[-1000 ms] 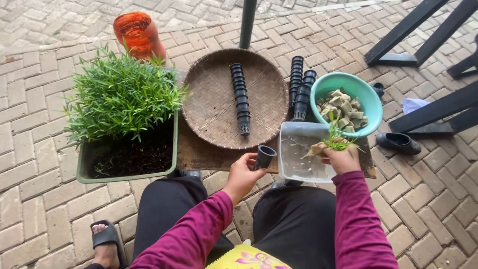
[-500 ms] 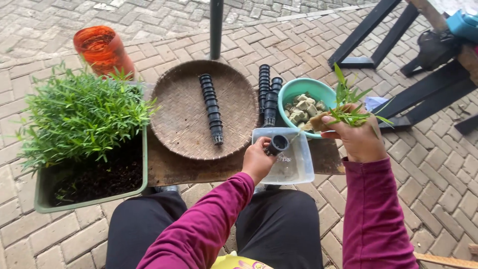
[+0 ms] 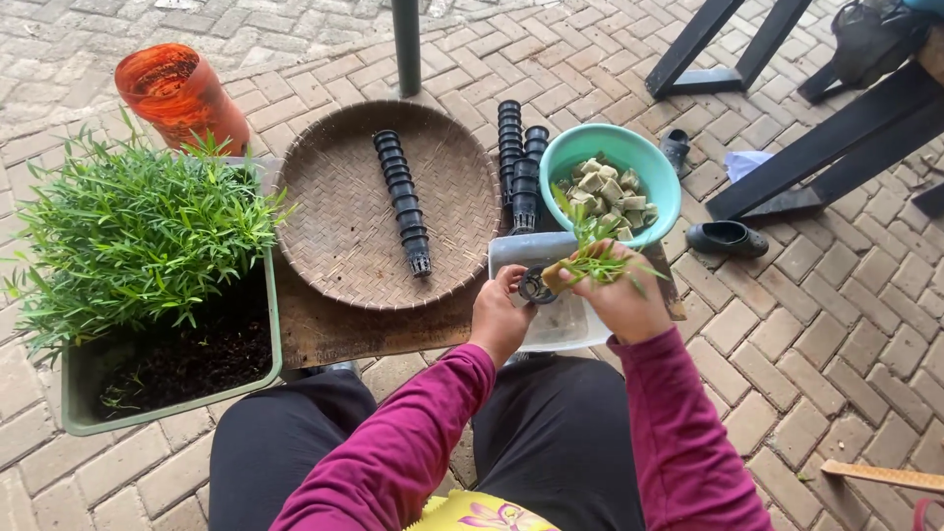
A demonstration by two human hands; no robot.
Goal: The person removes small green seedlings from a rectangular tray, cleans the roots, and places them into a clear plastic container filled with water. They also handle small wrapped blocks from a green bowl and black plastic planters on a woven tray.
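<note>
Seedlings crowd the far part of the green planter box [image 3: 74, 393] at the left edge of the wooden board [image 3: 334, 329], with bare dark soil at its near end; an orange jar [image 3: 177, 93] stands on the paving behind it. On the middle of the board lies the round woven tray [image 3: 334, 226] with one stack of black net cups [image 3: 401, 202] across it, and more stacks [image 3: 518, 162] lie off its right rim.

Over the clear tub [image 3: 565, 320] at the board's near right corner, the left hand [image 3: 500, 320] pinches a single small black cup [image 3: 537, 286], fingers closed round its rim. The right hand [image 3: 619, 295] touches it, gripping a green seedling [image 3: 595, 258], apparently rooted in a cube. The teal bowl [image 3: 562, 162] of cubes sits just beyond.

This looks like the seating step: next, roots go straight down into the cup's mouth without bending the stems.
</note>
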